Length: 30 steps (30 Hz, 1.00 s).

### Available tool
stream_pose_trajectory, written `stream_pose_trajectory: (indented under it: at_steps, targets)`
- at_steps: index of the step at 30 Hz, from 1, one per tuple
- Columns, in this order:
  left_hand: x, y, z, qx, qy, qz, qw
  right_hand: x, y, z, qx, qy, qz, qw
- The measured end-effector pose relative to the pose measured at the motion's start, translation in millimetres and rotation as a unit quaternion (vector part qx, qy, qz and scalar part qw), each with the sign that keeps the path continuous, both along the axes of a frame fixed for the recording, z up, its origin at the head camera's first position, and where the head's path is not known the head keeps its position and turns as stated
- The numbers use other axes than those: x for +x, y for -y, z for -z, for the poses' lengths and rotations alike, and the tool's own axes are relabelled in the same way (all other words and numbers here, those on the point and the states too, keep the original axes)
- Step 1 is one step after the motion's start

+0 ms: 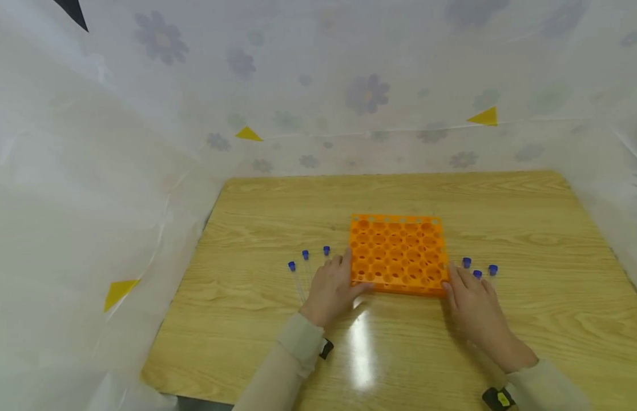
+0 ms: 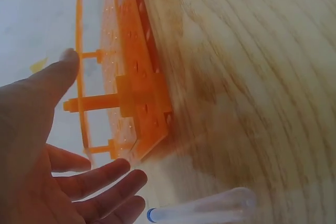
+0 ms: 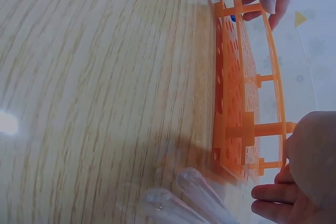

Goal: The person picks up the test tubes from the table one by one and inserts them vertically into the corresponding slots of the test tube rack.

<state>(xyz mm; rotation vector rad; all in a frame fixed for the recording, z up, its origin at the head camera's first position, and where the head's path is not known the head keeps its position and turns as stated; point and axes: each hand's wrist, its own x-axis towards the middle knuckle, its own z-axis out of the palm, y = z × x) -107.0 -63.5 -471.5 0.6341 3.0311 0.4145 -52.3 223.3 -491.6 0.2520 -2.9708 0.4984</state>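
Observation:
An orange test tube rack (image 1: 396,251), tiered and full of round holes, sits on the wooden table between both hands. My left hand (image 1: 331,288) grips its left front corner, thumb along the front edge and fingers by the left side. At the right front corner my right hand (image 1: 478,305) holds the rack, its thumb touching the edge. In the left wrist view the thumb (image 2: 65,69) meets the rack's top plate and the other fingers are spread. The right wrist view shows the right palm (image 3: 317,156) against the rack's end, with part of the grip hidden.
Several clear test tubes with blue caps lie on the table: one group, including a tube (image 1: 298,279), left of the rack, and blue caps (image 1: 477,274) beyond the right hand. Patterned white sheeting (image 1: 318,85) surrounds the wooden table (image 1: 236,319), with yellow triangles on it.

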Motion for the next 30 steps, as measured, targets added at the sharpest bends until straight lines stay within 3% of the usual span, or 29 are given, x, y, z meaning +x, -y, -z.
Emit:
stream_pose_trajectory:
  at_steps: [3, 7, 14, 20, 25, 30]
  targets:
    - [-2.6, -2.4, 3.7, 0.004, 0.045, -0.021, 0.9988, -0.1, 1.7, -0.5, 0.002, 0.007, 0.000, 1.0000]
    - [-3.6, -5.6, 11.0, 0.020, 0.065, -0.040, 0.9969, -0.4, 3.1, -0.2, 0.001, 0.012, 0.001, 0.9999]
    - [-2.4, -7.0, 16.8, 0.038, 0.051, -0.060, 0.9962, -1.7, 4.0, 1.5, 0.000, 0.006, -0.001, 1.0000]
    - [-4.5, -8.0, 16.9, 0.019, 0.029, -0.079, 0.9963, -1.0, 2.1, 3.7, -0.014, -0.004, 0.002, 0.9999]
    - [-6.2, -9.7, 16.9, 0.005, 0.027, -0.077, 0.9967, -1.1, -2.4, 5.6, -0.029, -0.006, -0.002, 0.9996]
    - [-6.0, -9.8, 19.1, -0.002, 0.024, -0.075, 0.9969, -2.4, -8.8, 6.0, -0.053, -0.038, -0.021, 0.9977]
